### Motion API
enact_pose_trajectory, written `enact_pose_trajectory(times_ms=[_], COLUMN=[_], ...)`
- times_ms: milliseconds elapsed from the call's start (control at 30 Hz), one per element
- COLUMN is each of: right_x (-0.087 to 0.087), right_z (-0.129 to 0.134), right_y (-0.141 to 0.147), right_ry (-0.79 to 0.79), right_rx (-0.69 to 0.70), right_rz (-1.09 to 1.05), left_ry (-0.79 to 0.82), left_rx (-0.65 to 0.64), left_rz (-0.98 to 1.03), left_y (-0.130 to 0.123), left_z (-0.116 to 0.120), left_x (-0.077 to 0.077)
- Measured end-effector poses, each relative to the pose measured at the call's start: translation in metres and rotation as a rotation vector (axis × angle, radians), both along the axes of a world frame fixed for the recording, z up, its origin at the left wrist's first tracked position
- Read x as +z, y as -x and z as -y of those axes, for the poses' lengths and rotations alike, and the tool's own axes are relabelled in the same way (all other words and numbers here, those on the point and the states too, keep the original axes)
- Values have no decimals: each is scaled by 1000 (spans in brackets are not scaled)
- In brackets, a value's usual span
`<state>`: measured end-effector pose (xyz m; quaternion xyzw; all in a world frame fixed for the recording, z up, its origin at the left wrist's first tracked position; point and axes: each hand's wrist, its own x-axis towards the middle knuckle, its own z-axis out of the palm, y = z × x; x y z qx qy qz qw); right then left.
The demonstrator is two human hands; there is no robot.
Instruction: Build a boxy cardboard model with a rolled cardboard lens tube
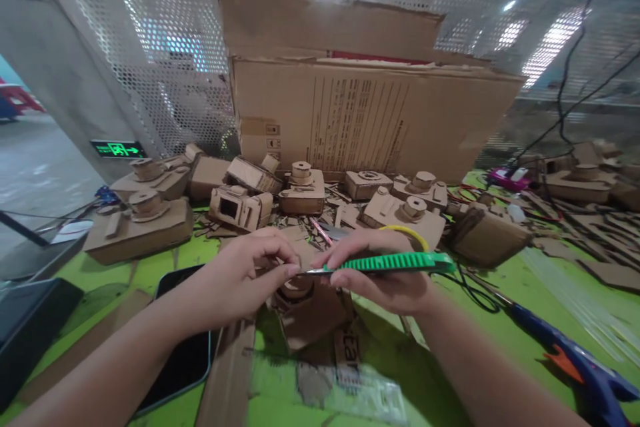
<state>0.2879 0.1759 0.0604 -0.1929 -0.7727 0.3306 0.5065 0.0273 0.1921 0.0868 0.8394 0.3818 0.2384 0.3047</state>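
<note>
My right hand (pixel 383 270) is closed around a green utility knife (pixel 395 262), its blade out and pointing left. Thumb and fingers of my left hand (pixel 255 267) are pinched together at the blade's tip; whatever they hold is too small or hidden to make out. Directly beneath both hands sits a cardboard model camera (pixel 313 317) with a round lens part, partly covered by my fingers. A black phone (pixel 183 353) lies under my left forearm.
Several cardboard model cameras (pixel 301 193) and scraps stand along the back before a large cardboard box (pixel 370 117). A blue glue gun (pixel 565 353) lies at right, its cord near my right wrist. A clear ruler (pixel 370 400) and cardboard strip (pixel 227 373) lie in front.
</note>
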Motion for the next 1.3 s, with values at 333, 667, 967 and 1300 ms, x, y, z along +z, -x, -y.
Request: enact_pose_trajectory(times_ms=[333,667,967,1300], right_x=[6,-8,0,2], right_z=[-1,-2,4,6], right_y=[-6,2,2,4], right_ry=[40,-72,-145,-191], right_rx=[70,37,56,29], right_rz=[27,25,102,114], left_ry=[58,-13,-161,-157], left_rx=[30,-1,-51,-20], left_rz=[-1,-27,-75,-95], left_y=[0,1,3,0], left_z=[3,5,6,8], left_x=[0,-2,-2,1])
